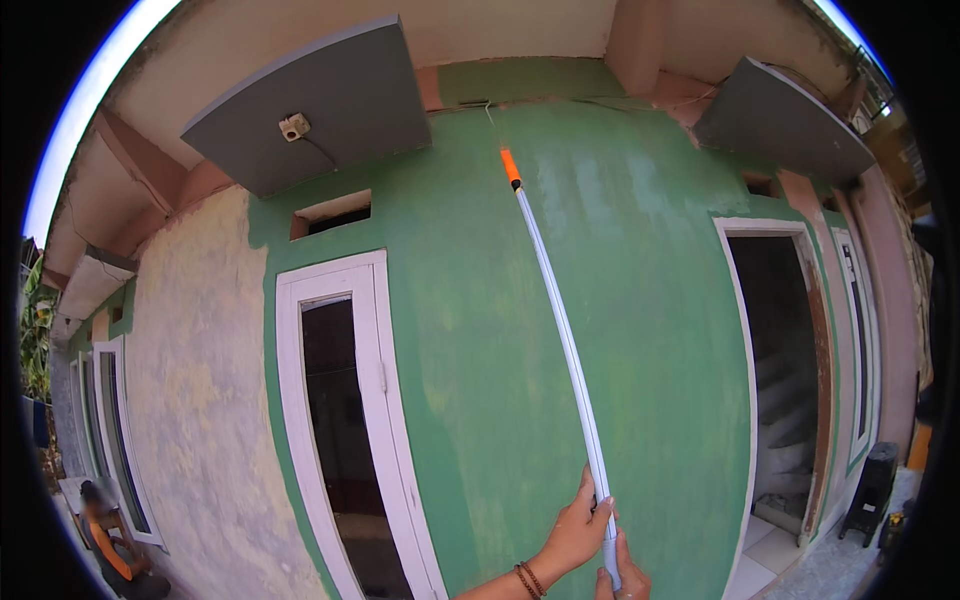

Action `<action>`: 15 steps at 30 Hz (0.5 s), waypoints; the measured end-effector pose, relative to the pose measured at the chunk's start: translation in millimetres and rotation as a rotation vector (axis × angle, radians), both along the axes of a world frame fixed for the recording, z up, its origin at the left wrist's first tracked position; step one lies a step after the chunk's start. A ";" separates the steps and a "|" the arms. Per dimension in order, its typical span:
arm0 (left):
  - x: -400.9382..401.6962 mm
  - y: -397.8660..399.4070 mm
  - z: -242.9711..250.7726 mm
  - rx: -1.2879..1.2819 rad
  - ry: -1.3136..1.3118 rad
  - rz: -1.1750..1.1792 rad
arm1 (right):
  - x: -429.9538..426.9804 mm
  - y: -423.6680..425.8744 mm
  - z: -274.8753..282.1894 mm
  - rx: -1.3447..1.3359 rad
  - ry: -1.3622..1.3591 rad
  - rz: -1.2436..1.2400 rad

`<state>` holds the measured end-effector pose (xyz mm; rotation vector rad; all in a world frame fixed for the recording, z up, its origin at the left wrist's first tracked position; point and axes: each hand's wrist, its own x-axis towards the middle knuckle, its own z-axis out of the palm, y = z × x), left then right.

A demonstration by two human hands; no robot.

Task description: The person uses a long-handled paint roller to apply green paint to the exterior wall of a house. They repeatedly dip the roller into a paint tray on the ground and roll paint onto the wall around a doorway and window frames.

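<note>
A long pale extension pole (568,352) runs up the green painted wall (480,315). My left hand (577,529), with a brown beaded bracelet at the wrist, is closed around the pole's lower part. Just below it, my right hand (628,576) grips the pole near its bottom end, partly cut off by the picture's edge. An orange tool handle (511,166) tops the pole, high on the wall. The tool's head is too faint to make out. Lighter, uneven patches of paint mark the wall right of the handle.
A white-framed window (334,420) stands left, an open doorway (780,360) right. Grey overhanging panels (352,105) project above, one bearing a socket (294,127). Loose cables run along the wall's top. A person (116,540) sits at the far lower left; a black object (870,491) stands lower right.
</note>
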<state>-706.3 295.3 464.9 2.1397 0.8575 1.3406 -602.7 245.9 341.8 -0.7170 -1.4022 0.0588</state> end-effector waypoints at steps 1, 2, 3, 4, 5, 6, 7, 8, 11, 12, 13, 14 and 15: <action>2.0 -1.7 -0.9 0.010 0.002 0.002 | 0.5 -2.5 2.8 -0.009 0.012 0.008; 3.9 -2.7 -0.6 -0.067 0.018 0.020 | 0.8 -3.8 6.5 -0.020 0.023 0.015; 5.3 -2.2 2.4 0.021 0.010 0.015 | 1.9 -4.9 10.7 -0.032 0.032 0.023; 6.5 2.6 12.9 0.026 0.016 0.025 | 3.9 -1.6 19.2 0.018 0.006 0.012; 6.9 9.3 28.7 0.042 0.009 0.034 | 5.7 6.6 33.7 0.070 -0.021 0.001; 6.8 16.4 45.3 0.057 0.032 0.058 | 7.6 15.0 49.1 0.120 -0.048 -0.010; 7.6 24.7 64.6 0.112 0.028 0.065 | 8.0 23.4 65.2 0.097 -0.025 0.005; 9.6 32.7 84.8 0.072 0.009 0.069 | 7.4 32.0 82.2 0.075 -0.003 0.020; 14.1 45.6 141.3 0.043 -0.092 0.015 | 11.5 50.8 140.3 0.039 0.010 0.021; 15.8 46.6 156.6 0.044 -0.125 -0.004 | 13.4 53.7 160.8 0.073 0.010 0.032; 17.7 46.8 169.5 0.038 -0.150 -0.029 | 15.2 56.0 180.4 0.056 0.019 0.012; 19.4 46.8 180.5 0.043 -0.173 -0.052 | 16.8 59.1 198.4 0.089 0.025 0.001; 21.0 46.3 189.6 0.039 -0.193 -0.051 | 19.6 63.5 212.9 0.122 0.032 -0.010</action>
